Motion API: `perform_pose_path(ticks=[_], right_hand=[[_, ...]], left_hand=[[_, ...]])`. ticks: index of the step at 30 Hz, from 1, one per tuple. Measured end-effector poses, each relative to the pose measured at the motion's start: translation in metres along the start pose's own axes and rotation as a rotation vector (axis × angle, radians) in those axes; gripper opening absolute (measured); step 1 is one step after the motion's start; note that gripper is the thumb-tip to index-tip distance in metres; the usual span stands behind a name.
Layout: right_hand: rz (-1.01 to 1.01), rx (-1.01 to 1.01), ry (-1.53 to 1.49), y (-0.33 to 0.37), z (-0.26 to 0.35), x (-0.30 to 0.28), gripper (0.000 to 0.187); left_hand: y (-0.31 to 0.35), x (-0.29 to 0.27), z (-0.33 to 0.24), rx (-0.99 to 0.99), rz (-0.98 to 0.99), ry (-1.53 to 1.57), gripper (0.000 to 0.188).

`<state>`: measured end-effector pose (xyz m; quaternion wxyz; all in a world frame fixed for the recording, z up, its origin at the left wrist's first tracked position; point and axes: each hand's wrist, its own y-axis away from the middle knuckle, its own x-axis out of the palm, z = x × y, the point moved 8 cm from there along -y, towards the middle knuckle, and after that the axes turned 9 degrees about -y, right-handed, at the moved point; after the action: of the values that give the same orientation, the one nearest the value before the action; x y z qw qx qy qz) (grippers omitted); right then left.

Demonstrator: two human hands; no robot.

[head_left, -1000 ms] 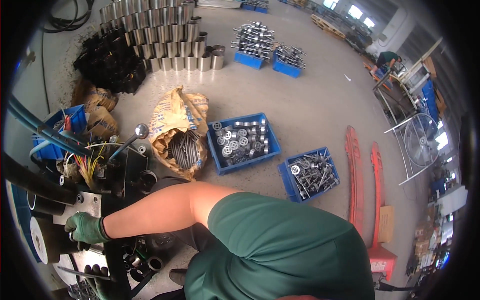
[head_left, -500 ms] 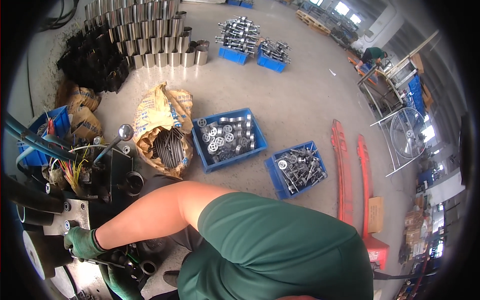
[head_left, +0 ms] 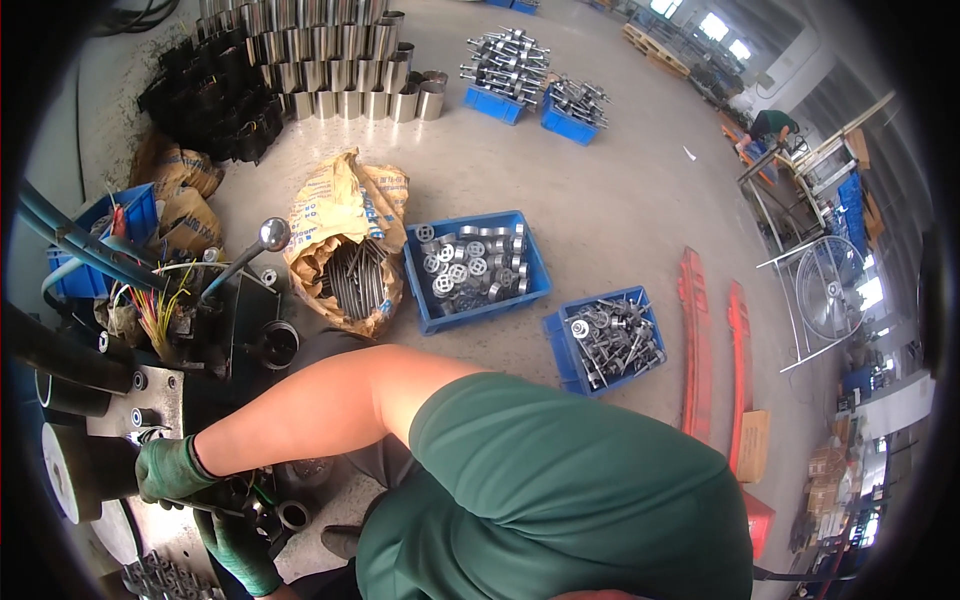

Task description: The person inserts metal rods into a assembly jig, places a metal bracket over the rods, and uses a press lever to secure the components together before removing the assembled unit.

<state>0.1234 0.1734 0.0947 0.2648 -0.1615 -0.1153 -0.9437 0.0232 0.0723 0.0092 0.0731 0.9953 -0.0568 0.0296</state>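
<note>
My right hand (head_left: 172, 470), in a green glove, reaches across to the machine at the left. Its fingers are closed around one end of a thin metal rod (head_left: 198, 508). Just below, my left hand (head_left: 238, 552), gloved in green too, is beside the rod's other end; its fingers are partly hidden. A thick grey round block (head_left: 66, 472) with a dark cylinder behind it sits left of my right hand. Under both hands lies a worn metal plate (head_left: 178, 535). Small bearing-like rings (head_left: 144, 417) stand on the plate beyond my right hand.
Loose metal parts (head_left: 165, 578) lie at lower left. A ball-topped lever (head_left: 272, 236) rises from the machine. Beyond are a torn paper sack of rods (head_left: 352, 285), a blue crate of round parts (head_left: 478, 310), another crate (head_left: 575, 375), and red pallet-truck forks (head_left: 695, 340). A person works far right.
The view has shifted, bringing more of the loose parts at lower left into sight. Both hands stay by the rod, and my right hand sits slightly lower against the plate.
</note>
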Motion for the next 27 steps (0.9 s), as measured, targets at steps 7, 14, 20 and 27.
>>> perform_pose_path(ticks=[7, 14, 20, 27], right_hand=[[0.035, -0.112, 0.079, 0.007, 0.006, 0.011, 0.026], [0.157, -0.238, 0.126, 0.007, -0.007, 0.023, 0.031], [0.249, -0.497, 0.307, 0.023, 0.01, 0.028, 0.032], [0.229, -0.193, 0.449, 0.028, 0.005, 0.031, 0.036]], left_hand=[[0.007, 0.001, -0.01, 0.07, -0.025, -0.112, 0.046], [0.01, 0.002, -0.017, 0.097, -0.182, -0.065, 0.032], [0.014, -0.012, -0.014, 0.115, -0.242, -0.166, 0.031], [0.022, -0.001, -0.029, 0.132, -0.255, -0.019, 0.029]])
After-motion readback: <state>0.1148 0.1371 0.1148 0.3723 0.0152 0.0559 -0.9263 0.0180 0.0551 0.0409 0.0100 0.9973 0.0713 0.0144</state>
